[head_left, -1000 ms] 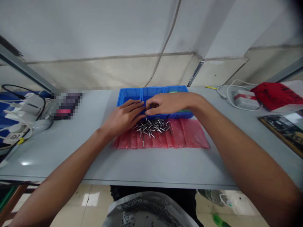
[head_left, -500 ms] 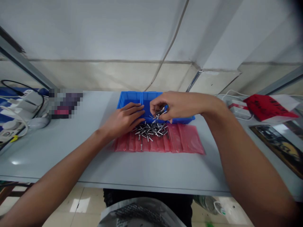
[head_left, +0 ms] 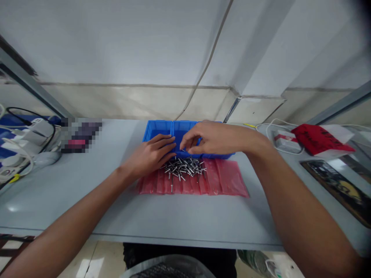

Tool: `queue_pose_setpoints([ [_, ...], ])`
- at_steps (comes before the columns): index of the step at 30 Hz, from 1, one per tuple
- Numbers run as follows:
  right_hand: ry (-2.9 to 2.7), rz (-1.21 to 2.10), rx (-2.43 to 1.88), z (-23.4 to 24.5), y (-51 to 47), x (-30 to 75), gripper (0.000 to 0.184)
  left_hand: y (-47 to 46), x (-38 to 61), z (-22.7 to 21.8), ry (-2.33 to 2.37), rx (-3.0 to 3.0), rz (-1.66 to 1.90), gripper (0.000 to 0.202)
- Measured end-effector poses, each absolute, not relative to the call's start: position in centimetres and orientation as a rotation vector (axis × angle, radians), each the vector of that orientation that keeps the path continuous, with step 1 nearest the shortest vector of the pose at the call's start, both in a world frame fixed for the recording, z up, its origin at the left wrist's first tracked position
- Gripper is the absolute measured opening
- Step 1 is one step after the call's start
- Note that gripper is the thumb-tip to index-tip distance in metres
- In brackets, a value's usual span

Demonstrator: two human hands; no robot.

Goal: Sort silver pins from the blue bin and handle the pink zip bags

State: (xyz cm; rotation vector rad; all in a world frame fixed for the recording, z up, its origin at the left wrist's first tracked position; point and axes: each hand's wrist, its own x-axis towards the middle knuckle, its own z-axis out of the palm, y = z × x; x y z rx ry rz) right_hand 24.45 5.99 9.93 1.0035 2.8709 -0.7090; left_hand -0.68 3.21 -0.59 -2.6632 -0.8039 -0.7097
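Observation:
A heap of small silver blind rivets (head_left: pixel 185 168) lies on a row of pink plastic bags (head_left: pixel 228 177), just in front of a blue divided bin (head_left: pixel 158 125). My left hand (head_left: pixel 156 151) is open, its fingers stretched over the bin's near edge, left of the heap. Over the bin's middle compartment hovers my right hand (head_left: pixel 199 139), palm down with curled fingers. A thin sliver of metal, seemingly a rivet, shows at its fingertips. The palm side is hidden, as is part of the bin beneath both hands.
On the left stand white chargers and a power strip (head_left: pixel 17 160) with cables, plus a pixelated patch. To the right are a phone (head_left: pixel 337 189), a small white box (head_left: pixel 286 142) and a red packet (head_left: pixel 319 139). A wall rises behind the table (head_left: pixel 174 220).
The clump of rivets that showed in my right hand is no longer visible there; only a sliver remains. My left hand stays put by the bin. The view has tilted slightly upward.

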Motion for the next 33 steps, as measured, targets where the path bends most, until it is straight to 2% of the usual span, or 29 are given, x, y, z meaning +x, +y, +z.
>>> queue_pose_setpoints([
  [4, 2.868, -0.119, 1.259, 7.5, 7.3, 23.6, 0.041, 3.2, -0.5, -0.6, -0.787, -2.636, -0.769, 0.03],
  [9, 2.766, 0.166, 1.368, 3.8, 8.2, 22.3, 0.036, 3.4, -0.5, -0.6, -0.784, -2.638, -0.812, 0.028],
  [14, 2.757, 0.188, 1.318, 3.4, 8.3, 22.1, 0.03, 3.3, -0.5, -0.5, -0.797, -2.661, -0.79, 0.028],
  [20, 2.797, 0.262, 1.362, 5.0, 9.1, 23.0, 0.036, 3.2, -0.4, -0.5, -0.803, -2.667, -0.787, 0.027],
  [24, 2.759, 0.307, 1.351, 4.6, 8.8, 22.8, 0.031, 3.3, -0.4, -0.6, -0.797, -2.668, -0.794, 0.027],
  [30, 2.736, 0.082, 1.237, 4.2, 7.8, 21.9, 0.026, 3.2, -0.5, -0.5, -0.796, -2.663, -0.776, 0.028],
  [33, 2.766, -0.089, 1.18, 5.0, 7.8, 22.1, 0.034, 3.2, -0.4, -0.6, -0.812, -2.669, -0.778, 0.029],
])
